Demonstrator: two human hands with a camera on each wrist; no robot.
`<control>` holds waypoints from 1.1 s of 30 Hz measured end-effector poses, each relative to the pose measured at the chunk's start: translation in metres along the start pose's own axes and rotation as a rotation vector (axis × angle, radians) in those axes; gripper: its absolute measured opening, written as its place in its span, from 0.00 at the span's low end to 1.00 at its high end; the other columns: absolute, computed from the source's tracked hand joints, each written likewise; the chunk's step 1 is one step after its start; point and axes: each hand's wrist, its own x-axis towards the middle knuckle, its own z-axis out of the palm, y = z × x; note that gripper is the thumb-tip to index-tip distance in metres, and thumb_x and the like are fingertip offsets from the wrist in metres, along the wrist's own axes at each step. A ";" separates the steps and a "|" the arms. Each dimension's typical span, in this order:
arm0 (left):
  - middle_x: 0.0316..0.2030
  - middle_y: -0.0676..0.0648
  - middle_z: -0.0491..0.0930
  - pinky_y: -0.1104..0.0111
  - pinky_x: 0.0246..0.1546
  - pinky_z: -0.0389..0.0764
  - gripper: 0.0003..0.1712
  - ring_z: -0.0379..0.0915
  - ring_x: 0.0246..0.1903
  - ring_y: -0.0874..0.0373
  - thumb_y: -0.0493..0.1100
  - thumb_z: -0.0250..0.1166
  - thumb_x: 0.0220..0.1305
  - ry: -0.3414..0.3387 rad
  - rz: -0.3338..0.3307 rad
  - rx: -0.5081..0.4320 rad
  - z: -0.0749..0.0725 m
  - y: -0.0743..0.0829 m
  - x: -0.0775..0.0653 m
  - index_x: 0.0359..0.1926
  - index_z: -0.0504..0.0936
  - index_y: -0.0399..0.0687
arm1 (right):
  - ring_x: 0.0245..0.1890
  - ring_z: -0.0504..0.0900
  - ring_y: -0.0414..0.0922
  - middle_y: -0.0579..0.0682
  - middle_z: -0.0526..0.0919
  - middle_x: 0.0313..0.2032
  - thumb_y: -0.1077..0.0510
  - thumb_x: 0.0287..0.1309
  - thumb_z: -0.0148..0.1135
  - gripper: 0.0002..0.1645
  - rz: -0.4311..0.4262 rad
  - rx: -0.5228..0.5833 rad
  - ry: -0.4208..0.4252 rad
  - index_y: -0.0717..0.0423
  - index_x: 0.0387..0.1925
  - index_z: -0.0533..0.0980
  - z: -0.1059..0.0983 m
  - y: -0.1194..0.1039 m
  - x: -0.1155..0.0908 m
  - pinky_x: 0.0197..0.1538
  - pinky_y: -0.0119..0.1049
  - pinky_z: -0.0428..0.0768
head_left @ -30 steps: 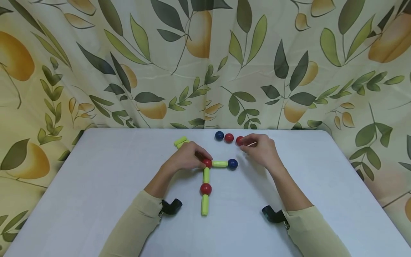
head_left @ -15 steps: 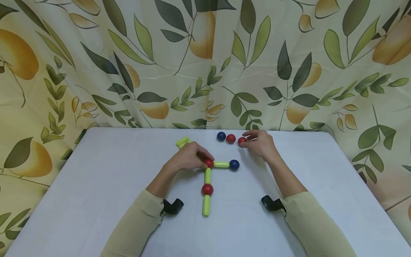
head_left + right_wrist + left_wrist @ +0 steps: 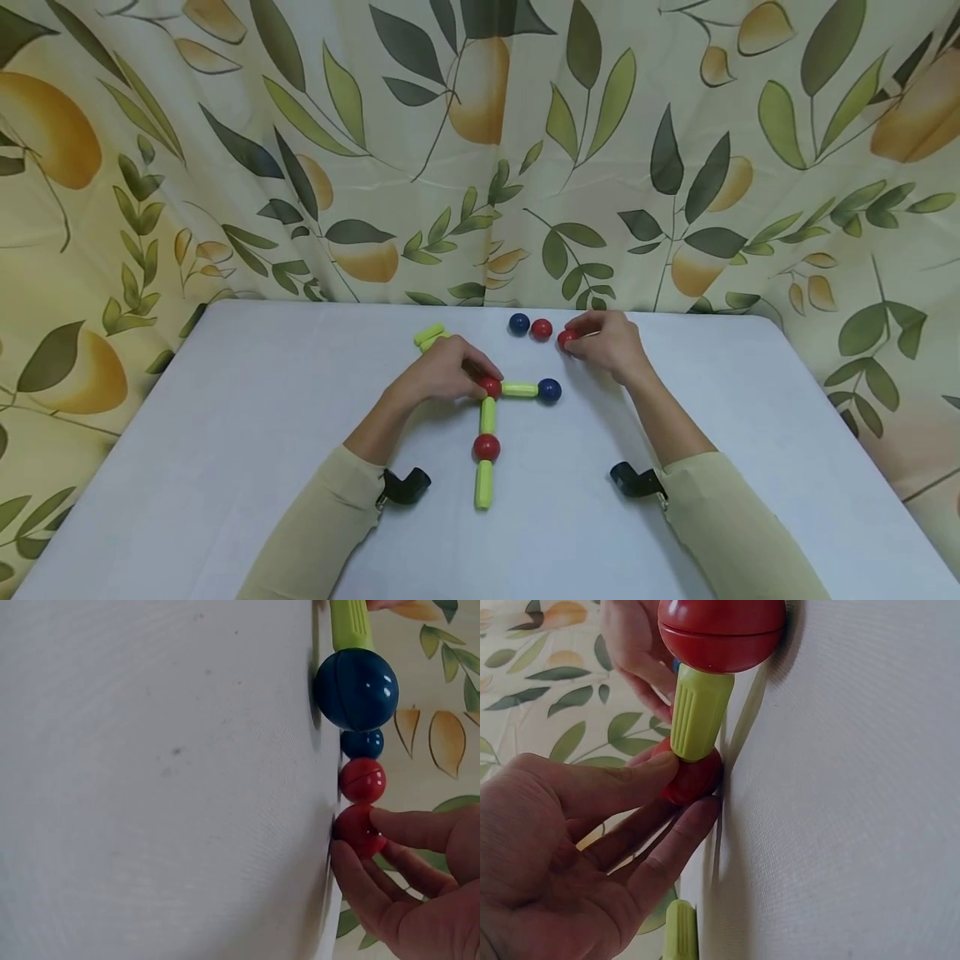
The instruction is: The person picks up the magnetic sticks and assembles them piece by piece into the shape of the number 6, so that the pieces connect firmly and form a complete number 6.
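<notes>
My left hand (image 3: 448,371) grips a red ball (image 3: 694,776) at the corner of a joined figure on the table. From that ball a yellow-green rod (image 3: 520,389) runs right to a blue ball (image 3: 550,392). Another green rod (image 3: 701,712) leads toward me to a second red ball (image 3: 486,447), which has one more rod (image 3: 483,486) on its near side. Farther back, my right hand (image 3: 606,343) pinches a loose red ball (image 3: 360,829) between thumb and fingers, right at the tabletop.
Beside the pinched ball, a red ball (image 3: 542,330) and a blue ball (image 3: 519,324) sit in a row near the white table's (image 3: 262,400) far edge. Several loose green rods (image 3: 431,335) lie behind my left hand. A leaf-and-fruit patterned curtain (image 3: 450,167) hangs behind the table.
My right fingers have closed in around the end red ball, which has come slightly toward me, away from its neighbour. The left hand stays on the corner ball. The head view has shifted slightly.
</notes>
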 end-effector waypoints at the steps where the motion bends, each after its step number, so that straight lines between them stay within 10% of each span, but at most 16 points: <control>1: 0.43 0.52 0.90 0.66 0.50 0.83 0.16 0.81 0.44 0.57 0.32 0.75 0.60 -0.002 0.003 0.000 0.000 0.000 0.000 0.48 0.92 0.51 | 0.57 0.77 0.58 0.63 0.84 0.56 0.59 0.64 0.70 0.21 0.001 0.004 0.001 0.61 0.57 0.82 0.001 0.001 0.000 0.48 0.35 0.79; 33: 0.43 0.52 0.89 0.67 0.48 0.84 0.17 0.81 0.43 0.56 0.32 0.73 0.62 0.013 0.012 0.001 0.001 0.000 0.000 0.50 0.92 0.50 | 0.48 0.84 0.50 0.54 0.88 0.45 0.59 0.60 0.73 0.16 -0.106 0.078 -0.077 0.55 0.50 0.83 0.009 -0.013 -0.079 0.43 0.39 0.79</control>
